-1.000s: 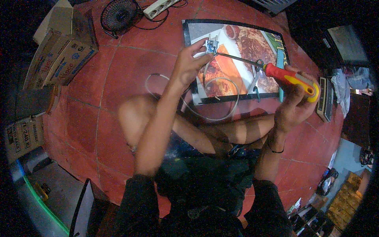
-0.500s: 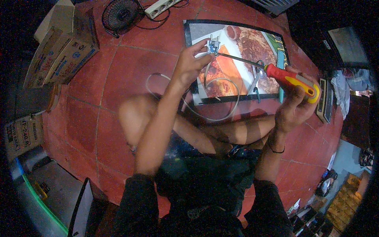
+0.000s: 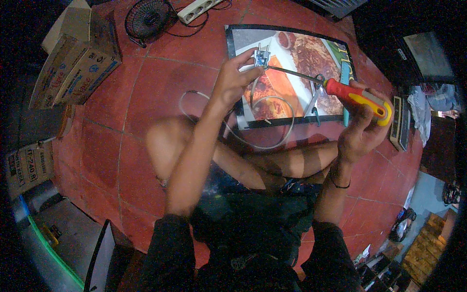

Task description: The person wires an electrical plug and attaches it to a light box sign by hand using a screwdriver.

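Between the thumb and fingers of my left hand (image 3: 234,79) is an opened electrical plug (image 3: 261,58), its two metal pins pointing away from me and its inner parts showing. My right hand (image 3: 365,124) is wrapped round the red and yellow handle of a screwdriver (image 3: 357,99). The long shaft runs left, and its tip is at the plug's lower right side; whether it sits in a screw is too small to tell. A pale cable (image 3: 287,131) curls in a loop below the plug, over the printed mat (image 3: 291,120).
On the mat lie scissors or a similar tool (image 3: 315,97) and a teal strip (image 3: 346,73). A small black fan (image 3: 148,20) and a white power strip (image 3: 197,10) stand at the far left of the mat. Cardboard boxes (image 3: 80,63) are at the left on the red tiled floor (image 3: 102,151).
The plug and the screwdriver have shifted very slightly to the left, with both hands keeping their hold. The right hand's grip on the handle looks a little turned.
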{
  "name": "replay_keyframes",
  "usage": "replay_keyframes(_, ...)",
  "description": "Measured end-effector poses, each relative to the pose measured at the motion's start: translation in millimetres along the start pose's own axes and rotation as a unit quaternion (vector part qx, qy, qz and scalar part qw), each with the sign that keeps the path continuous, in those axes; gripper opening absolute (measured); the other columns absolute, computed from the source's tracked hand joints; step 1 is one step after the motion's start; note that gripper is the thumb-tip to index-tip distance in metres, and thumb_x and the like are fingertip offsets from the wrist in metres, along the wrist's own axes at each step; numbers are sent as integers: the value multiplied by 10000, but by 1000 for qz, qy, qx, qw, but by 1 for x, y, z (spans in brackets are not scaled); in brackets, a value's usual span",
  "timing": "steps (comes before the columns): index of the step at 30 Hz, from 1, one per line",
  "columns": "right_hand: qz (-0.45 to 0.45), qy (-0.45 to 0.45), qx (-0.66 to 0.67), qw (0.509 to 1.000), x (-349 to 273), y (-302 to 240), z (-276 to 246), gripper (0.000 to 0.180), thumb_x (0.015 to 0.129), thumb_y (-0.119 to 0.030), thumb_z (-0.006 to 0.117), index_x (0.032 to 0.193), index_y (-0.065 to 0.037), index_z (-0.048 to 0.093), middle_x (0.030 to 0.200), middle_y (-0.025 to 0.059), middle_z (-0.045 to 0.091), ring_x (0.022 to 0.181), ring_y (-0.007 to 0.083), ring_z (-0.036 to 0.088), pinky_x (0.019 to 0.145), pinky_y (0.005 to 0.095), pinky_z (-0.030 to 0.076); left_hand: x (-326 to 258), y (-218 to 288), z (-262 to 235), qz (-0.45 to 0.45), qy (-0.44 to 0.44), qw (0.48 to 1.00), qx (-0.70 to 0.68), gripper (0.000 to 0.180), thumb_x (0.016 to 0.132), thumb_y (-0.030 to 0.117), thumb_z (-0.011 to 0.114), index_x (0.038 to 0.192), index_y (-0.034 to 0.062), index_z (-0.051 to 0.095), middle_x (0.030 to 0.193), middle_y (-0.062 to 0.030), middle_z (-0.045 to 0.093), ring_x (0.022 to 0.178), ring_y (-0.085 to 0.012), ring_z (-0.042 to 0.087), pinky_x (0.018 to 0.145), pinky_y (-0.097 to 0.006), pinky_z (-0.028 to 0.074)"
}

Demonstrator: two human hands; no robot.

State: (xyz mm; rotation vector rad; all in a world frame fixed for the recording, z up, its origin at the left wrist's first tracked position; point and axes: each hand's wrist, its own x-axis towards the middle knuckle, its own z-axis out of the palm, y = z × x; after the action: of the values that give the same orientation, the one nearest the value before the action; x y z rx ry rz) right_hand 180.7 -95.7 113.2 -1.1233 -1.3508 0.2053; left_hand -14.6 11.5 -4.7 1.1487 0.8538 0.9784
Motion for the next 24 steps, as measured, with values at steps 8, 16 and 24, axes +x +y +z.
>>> replay_keyframes(8,-45,-39,-35,998,0,7,-4,494,853,-212,627,1206,-5,351,993,199,580,898,269,602,786,341,508,1,-8,4,44,34,998,-19,539,766,102,661,1258,-32,483,1004,-115,594,843,-113,557,702,-228,461)
replay_keyframes(16,-84,-63,19,994,17,-8,29,564,939,-247,444,1366,-21,152,1219,295,436,979,345,589,830,425,511,-4,0,4,-16,37,999,-2,544,765,74,673,1264,-22,476,1067,-126,595,902,-156,580,773,-265,480)
replay_keyframes(24,-74,10,-60,995,44,-20,49,468,965,-189,351,1385,-2,262,1228,257,483,1062,284,550,937,400,426,0,-8,3,-46,45,994,-87,510,772,86,660,1227,-63,486,961,-100,628,800,-106,603,660,-213,481)
